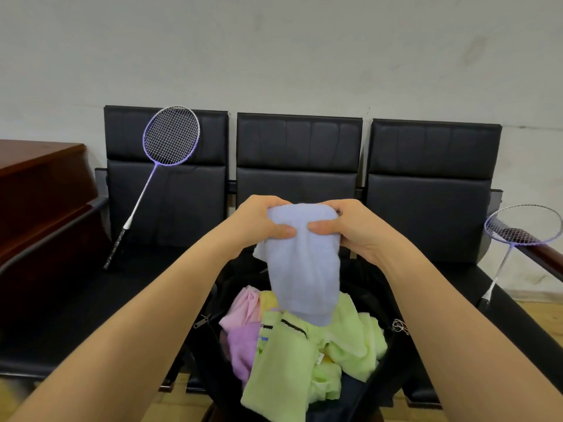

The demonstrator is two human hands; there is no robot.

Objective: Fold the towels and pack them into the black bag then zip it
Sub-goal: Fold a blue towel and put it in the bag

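Both hands were up over the open black bag (377, 388), which sat on the front edge of the middle seat of the bench (91, 315), and between them hung the pale blue towel (304, 269). The left hand (262, 220) pinched its top edge, thumb in front and fingers curled behind; the right hand (350, 226) did the same just beside it, the two thumbs nearly touching at the middle of the cloth. The towel dropped in a narrow, doubled-looking band, its lower end hanging just above a green towel (353, 336) in the bag. That bag already held a heap: a second green towel (277, 370) draped out over the near rim, and pink towels (243, 336) bunched toward the left wall. The step in hand looked like folding the blue one. To do it well, the hands probably needed to keep the top edges matched, bring the hanging end up level so the band halved cleanly, then lay it flat rather than drop it on the heap. The loose green towel over the rim would likely foul the zip, whose pull (201, 323) lay at the left edge.
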